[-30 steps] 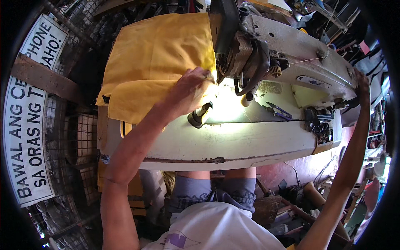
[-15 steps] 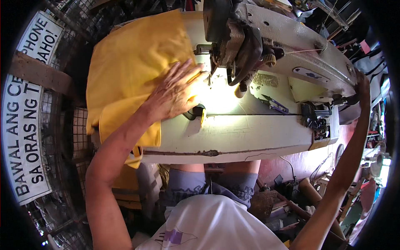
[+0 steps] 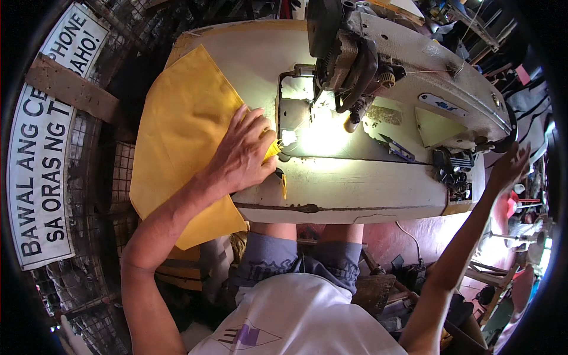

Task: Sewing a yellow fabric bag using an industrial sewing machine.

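Observation:
A large piece of yellow fabric [image 3: 177, 127] lies over the left part of the sewing machine table and hangs past its front edge. My left hand [image 3: 244, 151] is closed on the fabric's right side, fingers bent, with a bunched yellow end poking out beside the thumb. The lit needle area of the sewing machine [image 3: 435, 89] is to the right of that hand, and the fabric is apart from it. My right hand [image 3: 510, 167] is raised near the handwheel [image 3: 511, 125], fingers stretched out and holding nothing.
Small thread snips [image 3: 395, 148] lie on the machine bed, left of a black bobbin winder [image 3: 452, 168]. The white table [image 3: 355, 192] has a worn front edge. A wire grille with a white sign [image 3: 44, 177] stands at left. Clutter fills the floor at lower right.
My left hand has gone from flat on the fabric to gripping it, and has drawn it left and nearer, away from the needle. My right hand has come off the handwheel.

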A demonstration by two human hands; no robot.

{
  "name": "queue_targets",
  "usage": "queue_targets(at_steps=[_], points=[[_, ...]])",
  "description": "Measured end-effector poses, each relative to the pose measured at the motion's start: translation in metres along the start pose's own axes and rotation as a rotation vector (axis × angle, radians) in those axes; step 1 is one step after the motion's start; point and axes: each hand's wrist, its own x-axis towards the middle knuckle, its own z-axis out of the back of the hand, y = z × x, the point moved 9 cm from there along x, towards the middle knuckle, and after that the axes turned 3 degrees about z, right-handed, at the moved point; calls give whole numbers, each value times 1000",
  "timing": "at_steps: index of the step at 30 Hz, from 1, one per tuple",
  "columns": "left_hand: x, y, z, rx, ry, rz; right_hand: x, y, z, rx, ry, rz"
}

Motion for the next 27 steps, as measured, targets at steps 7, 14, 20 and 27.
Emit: queue_targets(at_steps=[7,14,20,27], points=[[56,-6,-49,-117,798,-129,-154,212,9,488,743,398],[81,25,-54,-788,693,9,-165,224,1,394,734,514],[74,34,-52,-892,508,-39,-178,353,69,718,836,494],[81,30,-53,-850,345,-164,-185,412,64,435,822,630]])
